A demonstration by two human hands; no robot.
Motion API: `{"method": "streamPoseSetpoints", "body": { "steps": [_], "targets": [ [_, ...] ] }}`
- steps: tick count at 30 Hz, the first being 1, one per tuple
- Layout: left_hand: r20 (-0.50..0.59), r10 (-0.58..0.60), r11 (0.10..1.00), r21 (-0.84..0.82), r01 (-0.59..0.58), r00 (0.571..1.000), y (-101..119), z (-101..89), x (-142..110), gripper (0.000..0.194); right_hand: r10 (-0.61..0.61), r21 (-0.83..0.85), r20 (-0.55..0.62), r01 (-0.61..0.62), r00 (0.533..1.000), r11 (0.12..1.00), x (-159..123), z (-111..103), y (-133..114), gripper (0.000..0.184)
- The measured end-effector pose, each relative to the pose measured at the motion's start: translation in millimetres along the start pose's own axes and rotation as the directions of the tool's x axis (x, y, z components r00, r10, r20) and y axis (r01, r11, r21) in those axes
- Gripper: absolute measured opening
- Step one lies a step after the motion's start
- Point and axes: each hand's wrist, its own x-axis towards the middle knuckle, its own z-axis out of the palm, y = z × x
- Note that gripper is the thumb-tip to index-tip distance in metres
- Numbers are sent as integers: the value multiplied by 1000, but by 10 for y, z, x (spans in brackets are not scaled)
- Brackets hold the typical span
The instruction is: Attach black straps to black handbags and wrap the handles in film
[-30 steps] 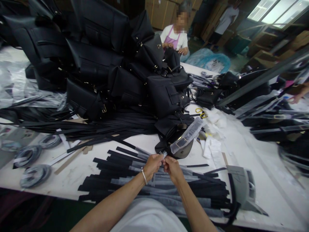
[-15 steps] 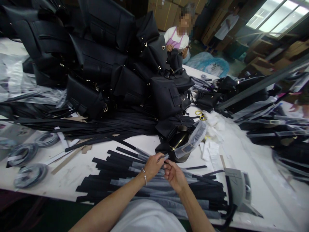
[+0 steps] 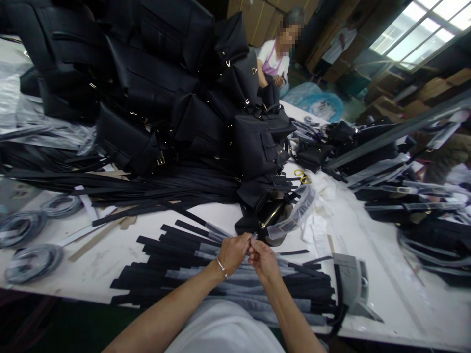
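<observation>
Bags (image 3: 200, 122) heaped beyond | straps (image 3: 176, 260) below | hands (image 3: 234, 252) together — pinching mostly hidden small piece (image 3: 254, 236)

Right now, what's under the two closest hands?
Black strips, some with greyish wrapping, on the white table. The left hand and right hand cover some, so what's directly beneath can't be seen.

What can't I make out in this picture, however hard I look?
All in the head view:
- Small item at the fingertips of the left hand and right hand: mostly hidden by the fingers.
- Part of the small black bag: covered by a plastic-wrapped band.
- Marking on the grey device: too faint to read.
- Leftmost coil: cut off by the left edge.
</observation>
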Motion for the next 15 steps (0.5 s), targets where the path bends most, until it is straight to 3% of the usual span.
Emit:
{"method": "streamPoseSetpoints", "body": {
  "steps": [4, 9, 15],
  "targets": [
    [105, -165, 936, -297, 189, 981, 3, -45, 48, 13, -69, -218, -30, 61, 997, 974, 69, -107, 56, 45],
    [283, -122, 846, -472, 249, 951, -70, -97, 83, 19, -30, -297, -30, 20, 999, 955, 158, -182, 55, 39],
    [394, -124, 503, -766, 400, 911, -130, -66, 30, 23, 10, -280, -34, -19, 999, 960, 205, -258, 127, 37]
  ]
}}
